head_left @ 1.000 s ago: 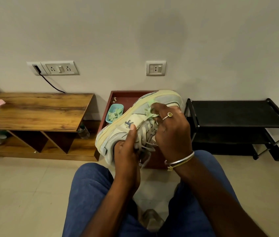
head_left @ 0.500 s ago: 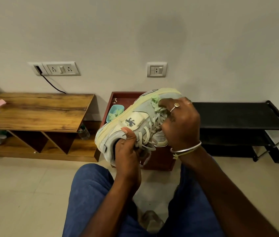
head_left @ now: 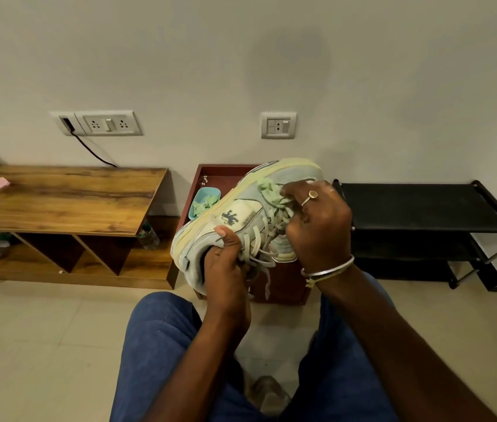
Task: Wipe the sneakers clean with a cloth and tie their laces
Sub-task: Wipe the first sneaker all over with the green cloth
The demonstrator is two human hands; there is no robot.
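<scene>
A pale grey and cream sneaker (head_left: 241,214) with loose laces is held up above my knees, toe pointing up and right. My left hand (head_left: 224,269) grips its heel opening, thumb on the side panel. My right hand (head_left: 317,226) holds a light green cloth (head_left: 268,191) bunched against the sneaker's upper near the toe and tongue. A second sneaker (head_left: 268,394) lies on the floor between my legs, mostly hidden.
A dark red box (head_left: 225,175) behind the sneaker holds a teal tray (head_left: 203,199) with green cloth pieces. A low wooden bench (head_left: 67,196) stands left, a black shoe rack (head_left: 423,208) right. Tiled floor lies around my legs.
My right hand with the cloth has slid back and forth over the upper near the toe. The sneaker has tilted slightly; my left hand keeps its grip at the heel.
</scene>
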